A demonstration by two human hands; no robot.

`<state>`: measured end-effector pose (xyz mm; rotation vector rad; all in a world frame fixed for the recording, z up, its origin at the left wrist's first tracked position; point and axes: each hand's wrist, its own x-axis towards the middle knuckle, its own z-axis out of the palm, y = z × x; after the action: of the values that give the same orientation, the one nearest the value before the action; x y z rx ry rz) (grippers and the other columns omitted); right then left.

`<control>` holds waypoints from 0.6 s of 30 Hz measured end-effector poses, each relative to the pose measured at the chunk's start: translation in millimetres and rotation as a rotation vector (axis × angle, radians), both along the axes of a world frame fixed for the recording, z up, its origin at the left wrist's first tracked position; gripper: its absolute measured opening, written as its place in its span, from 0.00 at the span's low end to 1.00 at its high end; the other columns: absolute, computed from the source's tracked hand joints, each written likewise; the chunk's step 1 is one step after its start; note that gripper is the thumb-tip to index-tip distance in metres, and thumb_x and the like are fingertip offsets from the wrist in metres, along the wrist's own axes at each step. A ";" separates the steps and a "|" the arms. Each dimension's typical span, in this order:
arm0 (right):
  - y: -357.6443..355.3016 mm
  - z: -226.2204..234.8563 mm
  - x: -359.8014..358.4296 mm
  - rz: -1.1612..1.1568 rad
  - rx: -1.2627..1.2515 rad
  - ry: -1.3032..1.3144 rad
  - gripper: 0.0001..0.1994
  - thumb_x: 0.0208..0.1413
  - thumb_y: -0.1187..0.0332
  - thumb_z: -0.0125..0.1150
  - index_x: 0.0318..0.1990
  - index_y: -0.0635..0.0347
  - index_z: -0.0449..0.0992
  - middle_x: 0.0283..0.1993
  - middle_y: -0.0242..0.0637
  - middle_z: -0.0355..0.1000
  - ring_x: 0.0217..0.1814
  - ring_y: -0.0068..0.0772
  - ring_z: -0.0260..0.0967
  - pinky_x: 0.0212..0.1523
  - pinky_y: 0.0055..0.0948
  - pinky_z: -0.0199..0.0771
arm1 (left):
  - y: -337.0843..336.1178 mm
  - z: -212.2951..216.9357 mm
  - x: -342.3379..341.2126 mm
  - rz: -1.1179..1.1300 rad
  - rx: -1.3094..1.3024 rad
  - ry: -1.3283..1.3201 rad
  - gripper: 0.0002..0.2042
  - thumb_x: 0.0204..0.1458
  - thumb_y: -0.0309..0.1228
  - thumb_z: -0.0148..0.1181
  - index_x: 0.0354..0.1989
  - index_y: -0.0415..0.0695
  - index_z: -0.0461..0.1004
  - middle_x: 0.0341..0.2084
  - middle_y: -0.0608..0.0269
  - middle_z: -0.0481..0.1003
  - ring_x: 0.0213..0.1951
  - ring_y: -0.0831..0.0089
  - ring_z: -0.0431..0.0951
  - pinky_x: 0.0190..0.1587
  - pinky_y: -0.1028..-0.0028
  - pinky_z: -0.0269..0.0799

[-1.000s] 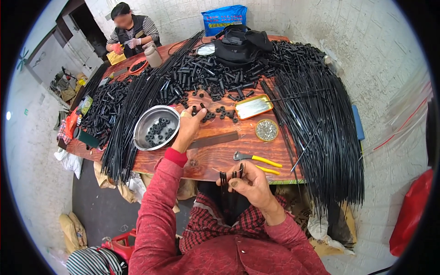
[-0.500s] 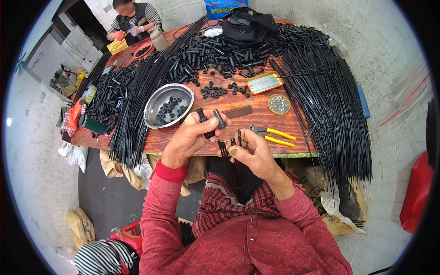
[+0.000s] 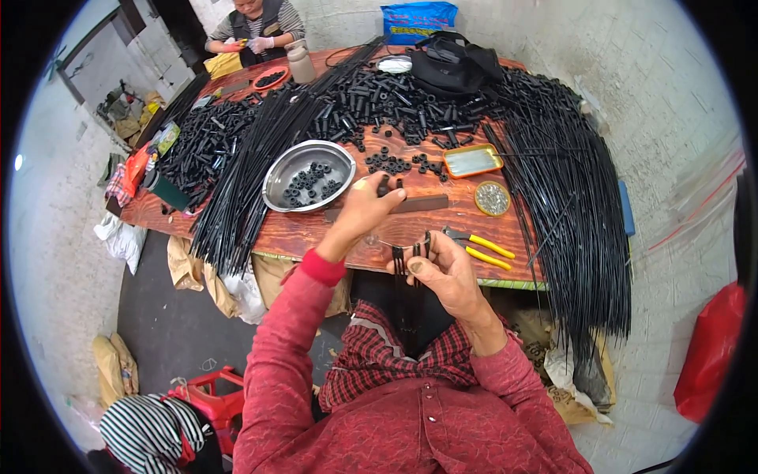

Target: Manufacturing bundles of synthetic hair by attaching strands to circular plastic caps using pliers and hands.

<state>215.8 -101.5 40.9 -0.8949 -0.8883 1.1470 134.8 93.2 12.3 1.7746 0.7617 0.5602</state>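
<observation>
My left hand (image 3: 365,210) reaches over the table, fingers curled around short black cylindrical pieces (image 3: 384,186), whose ends show beside the fingertips. It is just above a flat brown bar (image 3: 422,204) and right of a steel bowl (image 3: 271,183) with small black rings (image 3: 313,186) in it. Closer to my body, my right hand (image 3: 450,272) is closed on several thin black rods (image 3: 398,261). Their tips point up, and a fine wire or thread seems to run between them. The rods' lower parts blend into my dark clothing. Yellow-handled pliers (image 3: 489,246) lie just beyond my right hand.
Long black rods pile up at the right (image 3: 560,213) and left (image 3: 253,189). Loose black fittings (image 3: 426,107) heap at the back, near a black bag (image 3: 456,69). A tray of thin pins (image 3: 472,161) and a tin of metal bits (image 3: 493,199) stand right. Another person (image 3: 257,35) works far left.
My left hand has moved up and away from my right hand, carrying the black pieces over the table. My right hand still grips the rods. The whole view has shifted slightly.
</observation>
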 end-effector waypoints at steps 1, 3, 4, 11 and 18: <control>-0.4 -5.0 0.0 -0.023 0.016 0.021 0.07 0.61 0.71 0.58 0.38 0.61 0.65 0.37 0.34 0.71 0.36 0.19 0.69 0.37 0.19 0.70 | 13.3 -17.5 12.2 0.048 0.237 0.017 0.10 0.53 0.32 0.63 0.32 0.39 0.71 0.26 0.61 0.77 0.26 0.78 0.73 0.28 0.75 0.67; -4.9 -1.0 3.9 -0.049 -0.005 -0.018 0.08 0.60 0.69 0.59 0.39 0.62 0.66 0.37 0.38 0.73 0.35 0.22 0.71 0.37 0.21 0.71 | 32.2 -40.5 36.8 0.107 0.409 0.088 0.13 0.50 0.36 0.63 0.36 0.38 0.72 0.30 0.52 0.77 0.33 0.61 0.75 0.36 0.65 0.70; -6.5 -0.7 6.1 -0.099 -0.031 -0.051 0.10 0.58 0.66 0.59 0.40 0.62 0.67 0.37 0.43 0.75 0.35 0.24 0.72 0.38 0.23 0.71 | 39.3 -49.7 48.3 0.115 0.343 0.134 0.16 0.50 0.38 0.61 0.39 0.37 0.73 0.36 0.45 0.78 0.40 0.47 0.77 0.44 0.58 0.72; -9.5 -6.8 21.1 -0.144 -0.039 -0.031 0.14 0.57 0.63 0.61 0.42 0.62 0.68 0.37 0.48 0.78 0.30 0.22 0.69 0.37 0.23 0.72 | 59.5 -80.4 72.1 0.169 0.303 0.306 0.22 0.51 0.40 0.58 0.51 0.41 0.70 0.44 0.40 0.76 0.49 0.45 0.75 0.52 0.55 0.69; -6.1 -9.7 20.4 -0.100 -0.040 -0.021 0.18 0.56 0.57 0.65 0.42 0.63 0.68 0.37 0.48 0.78 0.30 0.23 0.70 0.37 0.24 0.72 | 119.8 -107.8 103.4 0.325 0.627 0.032 0.17 0.52 0.33 0.58 0.50 0.42 0.70 0.44 0.45 0.74 0.50 0.47 0.72 0.52 0.55 0.69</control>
<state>236.2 -107.6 31.2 -0.9753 -0.8309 1.0744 238.2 213.0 -95.5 2.2447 0.9760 1.0792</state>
